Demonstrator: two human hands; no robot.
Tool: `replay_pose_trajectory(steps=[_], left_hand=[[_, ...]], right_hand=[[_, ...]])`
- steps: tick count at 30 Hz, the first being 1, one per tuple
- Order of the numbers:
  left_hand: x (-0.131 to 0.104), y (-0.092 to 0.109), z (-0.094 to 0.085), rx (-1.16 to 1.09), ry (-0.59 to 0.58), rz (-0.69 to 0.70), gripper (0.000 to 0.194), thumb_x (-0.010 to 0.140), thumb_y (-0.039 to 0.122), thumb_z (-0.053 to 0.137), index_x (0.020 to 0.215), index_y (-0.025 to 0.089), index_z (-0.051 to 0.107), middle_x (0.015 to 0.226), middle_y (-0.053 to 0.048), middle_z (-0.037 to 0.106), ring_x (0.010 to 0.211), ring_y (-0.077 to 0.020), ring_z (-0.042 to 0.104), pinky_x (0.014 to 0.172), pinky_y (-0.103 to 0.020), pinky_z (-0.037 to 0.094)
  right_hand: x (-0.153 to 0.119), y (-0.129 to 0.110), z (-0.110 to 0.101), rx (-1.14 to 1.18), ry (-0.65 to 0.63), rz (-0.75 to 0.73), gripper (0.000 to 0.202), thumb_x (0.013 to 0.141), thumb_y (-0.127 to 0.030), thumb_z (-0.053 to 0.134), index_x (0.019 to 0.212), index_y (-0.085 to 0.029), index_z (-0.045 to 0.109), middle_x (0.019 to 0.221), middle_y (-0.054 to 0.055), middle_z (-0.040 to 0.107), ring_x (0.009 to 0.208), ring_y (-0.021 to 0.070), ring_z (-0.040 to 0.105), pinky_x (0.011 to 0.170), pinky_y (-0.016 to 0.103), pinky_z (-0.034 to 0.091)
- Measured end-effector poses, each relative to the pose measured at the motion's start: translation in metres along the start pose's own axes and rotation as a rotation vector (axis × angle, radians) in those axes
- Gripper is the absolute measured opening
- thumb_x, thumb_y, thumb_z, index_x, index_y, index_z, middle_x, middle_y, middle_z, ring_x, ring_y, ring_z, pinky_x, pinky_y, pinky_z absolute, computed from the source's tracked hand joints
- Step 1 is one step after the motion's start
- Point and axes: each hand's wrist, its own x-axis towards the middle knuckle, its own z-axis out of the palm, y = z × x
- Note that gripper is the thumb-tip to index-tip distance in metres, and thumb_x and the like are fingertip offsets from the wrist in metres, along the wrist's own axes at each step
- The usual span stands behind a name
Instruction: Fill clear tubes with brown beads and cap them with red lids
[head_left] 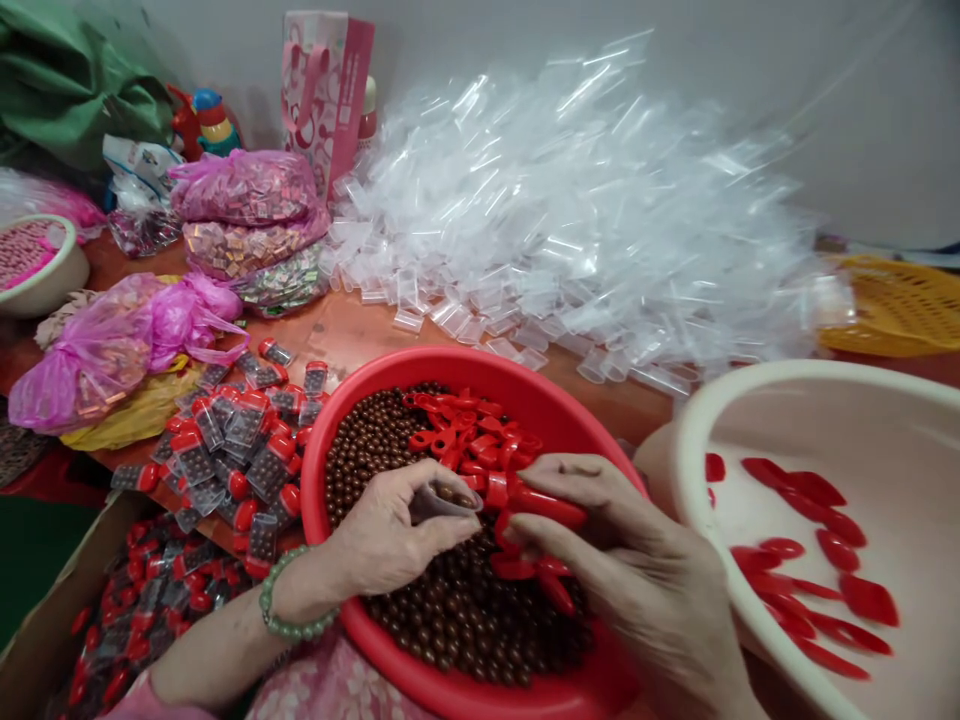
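My left hand (375,530), with a green bead bracelet (292,600) at the wrist, is closed around a small clear plastic sleeve (439,503) with brown balls showing at its mouth. Facing that mouth, my right hand (645,570) pinches a red plastic cap (547,503) between thumb and fingers. Cap and sleeve are very close; whether they touch I cannot tell. Both hands are over a red basin (585,410) of loose brown balls (472,620). A heap of red plastic caps (480,430) lies on the balls, and several more hang below my right fingers.
Filled packs with red caps (247,440) pile up on the table at left, with more in a box (150,600) below. Behind the basin rises a big heap of empty clear sleeves (570,220). A cream basin (694,470) holds red pieces at right. Pink bags (247,190) stand back left.
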Motion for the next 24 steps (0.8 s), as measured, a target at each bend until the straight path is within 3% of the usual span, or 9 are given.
replay_pose_trajectory(steps=[3, 7, 10, 15, 20, 24], left_hand=[[-0.003, 0.003, 0.000, 0.001, -0.073, 0.010, 0.018, 0.077, 0.031, 0.071, 0.085, 0.016, 0.064, 0.073, 0.001, 0.058, 0.066, -0.0102, 0.051, 0.067, -0.024, 0.041], [-0.005, 0.007, -0.001, -0.090, -0.269, 0.074, 0.017, 0.076, 0.031, 0.072, 0.084, 0.016, 0.067, 0.081, -0.003, 0.063, 0.075, -0.0136, 0.058, 0.073, -0.026, 0.046], [-0.004, 0.008, -0.003, -0.028, -0.211, 0.088, 0.015, 0.077, 0.029, 0.072, 0.084, 0.016, 0.068, 0.078, -0.002, 0.062, 0.072, -0.0127, 0.057, 0.072, -0.026, 0.046], [0.000, 0.009, -0.005, 0.008, -0.110, 0.082, 0.017, 0.078, 0.030, 0.071, 0.088, 0.016, 0.069, 0.081, -0.003, 0.064, 0.075, -0.0138, 0.059, 0.072, -0.025, 0.048], [0.002, 0.005, -0.004, 0.064, -0.150, 0.097, 0.011, 0.079, 0.025, 0.068, 0.086, 0.015, 0.068, 0.077, -0.001, 0.061, 0.071, -0.0115, 0.054, 0.071, -0.023, 0.045], [0.002, 0.004, -0.001, 0.000, -0.219, 0.074, 0.019, 0.082, 0.034, 0.067, 0.086, 0.015, 0.065, 0.076, 0.000, 0.057, 0.070, -0.0117, 0.051, 0.071, -0.024, 0.042]], right_hand=[[0.001, -0.005, 0.001, 0.106, 0.047, 0.087, 0.021, 0.069, -0.020, 0.080, 0.088, -0.026, 0.075, 0.087, 0.001, 0.066, 0.049, 0.0101, 0.062, 0.040, 0.021, 0.054], [0.003, -0.012, 0.008, 0.193, 0.167, 0.108, 0.026, 0.064, -0.019, 0.082, 0.087, -0.029, 0.076, 0.083, 0.000, 0.067, 0.063, 0.0115, 0.064, 0.053, 0.021, 0.056], [0.008, -0.014, 0.015, 0.309, 0.235, 0.175, 0.022, 0.061, -0.022, 0.083, 0.081, -0.029, 0.076, 0.082, 0.000, 0.069, 0.069, 0.0127, 0.065, 0.059, 0.023, 0.057], [0.007, -0.017, 0.018, 0.361, 0.222, 0.267, 0.023, 0.064, -0.027, 0.082, 0.086, -0.030, 0.077, 0.080, 0.000, 0.070, 0.053, 0.0095, 0.060, 0.047, 0.021, 0.051], [-0.005, -0.021, 0.016, 0.121, 0.192, 0.182, 0.028, 0.076, -0.028, 0.076, 0.103, -0.032, 0.074, 0.101, 0.003, 0.074, 0.094, 0.0219, 0.070, 0.079, 0.034, 0.059], [-0.009, -0.025, 0.023, 0.101, 0.139, 0.069, 0.023, 0.080, -0.023, 0.072, 0.101, -0.033, 0.074, 0.096, 0.001, 0.076, 0.089, 0.0208, 0.071, 0.088, 0.039, 0.057]])
